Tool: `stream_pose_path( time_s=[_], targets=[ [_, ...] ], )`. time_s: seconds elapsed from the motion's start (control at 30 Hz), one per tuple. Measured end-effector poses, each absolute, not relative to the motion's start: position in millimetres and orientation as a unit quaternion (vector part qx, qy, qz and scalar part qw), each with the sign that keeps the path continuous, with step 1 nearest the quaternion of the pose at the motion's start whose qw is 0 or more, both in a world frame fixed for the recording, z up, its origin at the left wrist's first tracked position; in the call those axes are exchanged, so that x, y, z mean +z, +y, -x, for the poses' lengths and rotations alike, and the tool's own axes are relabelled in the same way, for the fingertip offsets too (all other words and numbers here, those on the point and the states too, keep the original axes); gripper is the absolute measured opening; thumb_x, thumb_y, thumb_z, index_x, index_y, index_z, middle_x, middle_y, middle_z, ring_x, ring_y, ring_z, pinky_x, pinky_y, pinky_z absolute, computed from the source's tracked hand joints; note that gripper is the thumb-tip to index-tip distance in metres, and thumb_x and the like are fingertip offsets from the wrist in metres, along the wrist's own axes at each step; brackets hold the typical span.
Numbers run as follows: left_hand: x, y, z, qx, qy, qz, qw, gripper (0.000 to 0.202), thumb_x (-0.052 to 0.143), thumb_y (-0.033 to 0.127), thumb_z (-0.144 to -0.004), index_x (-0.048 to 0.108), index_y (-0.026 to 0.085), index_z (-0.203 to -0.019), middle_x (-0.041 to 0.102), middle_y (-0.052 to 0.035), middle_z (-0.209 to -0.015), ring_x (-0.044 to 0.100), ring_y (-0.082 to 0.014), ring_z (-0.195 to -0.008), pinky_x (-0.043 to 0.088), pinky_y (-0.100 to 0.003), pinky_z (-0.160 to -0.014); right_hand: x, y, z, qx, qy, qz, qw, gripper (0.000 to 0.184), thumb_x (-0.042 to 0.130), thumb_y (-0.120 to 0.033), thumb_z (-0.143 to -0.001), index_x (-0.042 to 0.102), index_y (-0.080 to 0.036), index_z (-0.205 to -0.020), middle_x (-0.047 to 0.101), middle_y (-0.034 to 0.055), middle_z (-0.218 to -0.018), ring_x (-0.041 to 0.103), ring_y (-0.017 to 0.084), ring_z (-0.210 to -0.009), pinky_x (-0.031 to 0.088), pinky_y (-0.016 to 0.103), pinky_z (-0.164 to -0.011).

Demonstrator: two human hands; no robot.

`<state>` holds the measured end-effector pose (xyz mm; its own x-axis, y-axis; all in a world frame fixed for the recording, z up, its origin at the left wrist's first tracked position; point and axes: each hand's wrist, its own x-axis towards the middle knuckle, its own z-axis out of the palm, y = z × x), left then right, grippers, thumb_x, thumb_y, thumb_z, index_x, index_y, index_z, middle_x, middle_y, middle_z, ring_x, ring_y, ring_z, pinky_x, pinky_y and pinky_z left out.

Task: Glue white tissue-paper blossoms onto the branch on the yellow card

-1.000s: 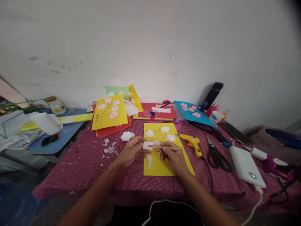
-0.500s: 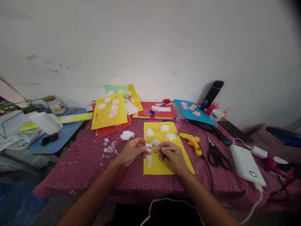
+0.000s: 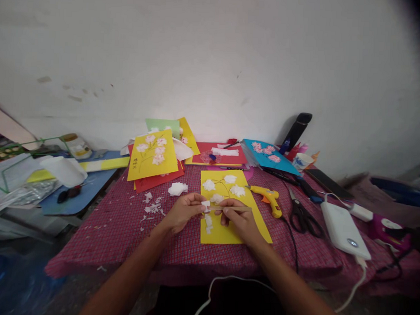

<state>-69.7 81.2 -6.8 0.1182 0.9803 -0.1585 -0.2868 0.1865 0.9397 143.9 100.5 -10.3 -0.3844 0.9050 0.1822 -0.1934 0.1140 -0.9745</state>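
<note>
My left hand (image 3: 185, 212) is closed in a pinch on a small piece of white paper (image 3: 206, 204) above the left part of a yellow card (image 3: 242, 232). In a pen-like grip, my right hand (image 3: 238, 218) holds a thin wooden stick (image 3: 241, 208), its left end at the white paper. White paper flowers (image 3: 237, 190) and drawn brown branches show on the card. A few white scraps (image 3: 208, 224) lie on it just below my fingers. Left of the card sits a clump of white paper (image 3: 177, 189), with torn bits (image 3: 154, 208) nearby.
A yellow glue gun (image 3: 269, 195) lies at the card's right edge, its black cord trailing forward. Black scissors (image 3: 304, 218) and a white power bank (image 3: 345, 231) are farther right. Finished flower cards (image 3: 153, 155) stand at the back left; a blue card (image 3: 270, 156) leans at the back right.
The stick and my right hand have shifted very slightly, and the white paper in my left fingers has turned a little. Everything on the table stays where it was.
</note>
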Motion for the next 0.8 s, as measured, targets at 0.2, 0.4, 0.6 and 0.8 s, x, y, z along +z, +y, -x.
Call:
stream_pose_path(
  time_s=[0.2, 0.4, 0.6, 0.8],
  targets=[
    [-8.2, 81.9, 70.1, 0.506, 0.426, -0.391, 0.64, 0.038, 0.087, 0.024, -0.065, 0.064, 0.014, -0.094, 0.07, -0.0015, -0.076, 0.065, -0.0127, -0.067, 0.048, -0.022, -0.058, -10.1, 100.9, -142.2, 0.582, -0.589, 0.302, 0.471, 0.018, 0.065, -0.035, -0.088, 0.067, -0.018, -0.093, 0.074, 0.0037, -0.073, 0.058, 0.012, -0.052, 0.047, 0.025, -0.053],
    [-7.6, 82.5, 69.5, 0.509, 0.436, -0.389, 0.632, 0.039, 0.089, 0.025, -0.063, 0.064, 0.014, -0.091, 0.069, -0.0015, -0.074, 0.065, -0.0135, -0.067, 0.048, -0.022, -0.056, -8.9, 99.6, -140.0, 0.581, -0.574, 0.305, 0.489, 0.019, 0.068, -0.037, -0.086, 0.065, -0.019, -0.092, 0.075, 0.0037, -0.076, 0.059, 0.011, -0.052, 0.046, 0.024, -0.051],
    [-4.5, 81.8, 67.8, 0.51, 0.45, -0.384, 0.624, 0.04, 0.089, 0.027, -0.062, 0.063, 0.013, -0.09, 0.07, -0.0033, -0.075, 0.064, -0.0131, -0.065, 0.048, -0.022, -0.055, -8.2, 97.8, -139.3, 0.561, -0.589, 0.31, 0.492, 0.018, 0.066, -0.036, -0.088, 0.066, -0.018, -0.092, 0.074, 0.0036, -0.076, 0.058, 0.011, -0.052, 0.046, 0.024, -0.051],
    [-2.7, 81.0, 67.0, 0.514, 0.451, -0.382, 0.622, 0.041, 0.09, 0.027, -0.061, 0.063, 0.013, -0.088, 0.069, -0.0022, -0.072, 0.064, -0.0134, -0.065, 0.048, -0.022, -0.054, -9.8, 96.9, -140.2, 0.546, -0.606, 0.31, 0.489, 0.017, 0.064, -0.034, -0.09, 0.067, -0.019, -0.095, 0.074, 0.0032, -0.078, 0.06, 0.012, -0.053, 0.049, 0.025, -0.053]
  ],
)
